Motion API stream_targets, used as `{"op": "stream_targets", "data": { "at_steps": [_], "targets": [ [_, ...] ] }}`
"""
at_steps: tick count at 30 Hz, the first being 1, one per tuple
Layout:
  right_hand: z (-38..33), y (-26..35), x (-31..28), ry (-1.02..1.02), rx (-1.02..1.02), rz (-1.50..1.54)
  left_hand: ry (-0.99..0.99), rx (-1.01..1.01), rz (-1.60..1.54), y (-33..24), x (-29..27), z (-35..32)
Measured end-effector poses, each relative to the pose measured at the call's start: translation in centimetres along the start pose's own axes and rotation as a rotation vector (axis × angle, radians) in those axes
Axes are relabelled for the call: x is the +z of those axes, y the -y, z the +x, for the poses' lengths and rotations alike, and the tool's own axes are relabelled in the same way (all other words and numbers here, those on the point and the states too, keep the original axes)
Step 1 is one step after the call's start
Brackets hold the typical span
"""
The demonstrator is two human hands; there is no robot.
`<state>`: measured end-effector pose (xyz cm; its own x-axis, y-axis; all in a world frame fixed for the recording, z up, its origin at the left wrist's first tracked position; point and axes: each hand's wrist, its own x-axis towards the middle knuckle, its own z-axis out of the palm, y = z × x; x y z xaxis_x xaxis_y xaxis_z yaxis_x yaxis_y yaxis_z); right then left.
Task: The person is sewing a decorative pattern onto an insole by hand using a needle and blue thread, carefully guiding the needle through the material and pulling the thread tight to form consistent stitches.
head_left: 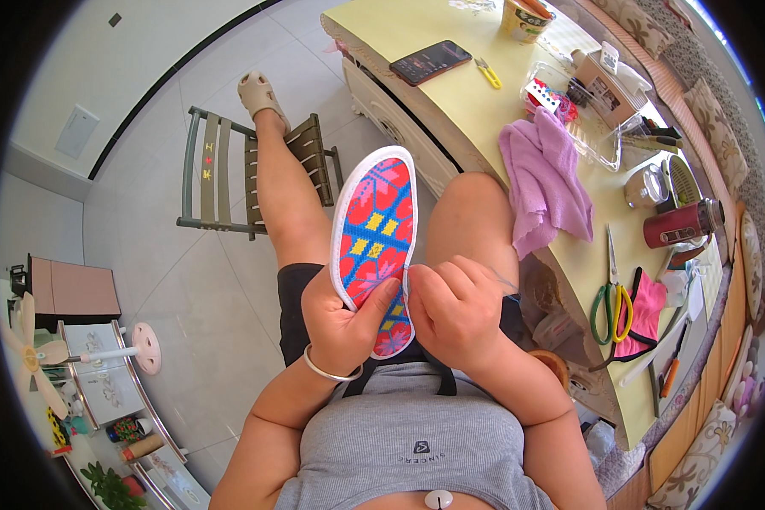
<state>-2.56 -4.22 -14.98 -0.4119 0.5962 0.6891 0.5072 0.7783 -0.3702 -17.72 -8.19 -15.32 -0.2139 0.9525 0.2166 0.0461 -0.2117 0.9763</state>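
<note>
An embroidered insole (371, 229) with a white border and a red, blue, yellow and pink stitched pattern is held upright above my lap. My left hand (346, 310) is closed round its lower left side, thumb pressed on the patterned face. At the insole's right edge, my right hand (457, 308) is closed in a pinch, with its fingertips against the white border. What lies between those fingertips is hidden. A faint thin line beside the right hand could be thread, but it is too fine to tell.
The yellow-topped table (493, 127) on my right bears a phone (430, 62), yellow snips (488, 73), a purple towel (546, 178), green-and-yellow-handled scissors (610, 308) and a red flask (680, 224). A folding chair (217, 174) stands ahead left; a fan (38, 353) is at far left.
</note>
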Motion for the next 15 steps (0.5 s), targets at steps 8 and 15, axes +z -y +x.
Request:
{"op": "stream_targets", "data": {
  "at_steps": [8,15],
  "targets": [
    [-0.31,0.04,-0.25,0.045,0.013,-0.023,0.045,0.009,0.070,-0.26,-0.10,0.15],
    [-0.54,-0.11,0.41,-0.011,0.043,-0.008,0.017,0.044,0.096,-0.08,-0.18,0.12]
  ]
}}
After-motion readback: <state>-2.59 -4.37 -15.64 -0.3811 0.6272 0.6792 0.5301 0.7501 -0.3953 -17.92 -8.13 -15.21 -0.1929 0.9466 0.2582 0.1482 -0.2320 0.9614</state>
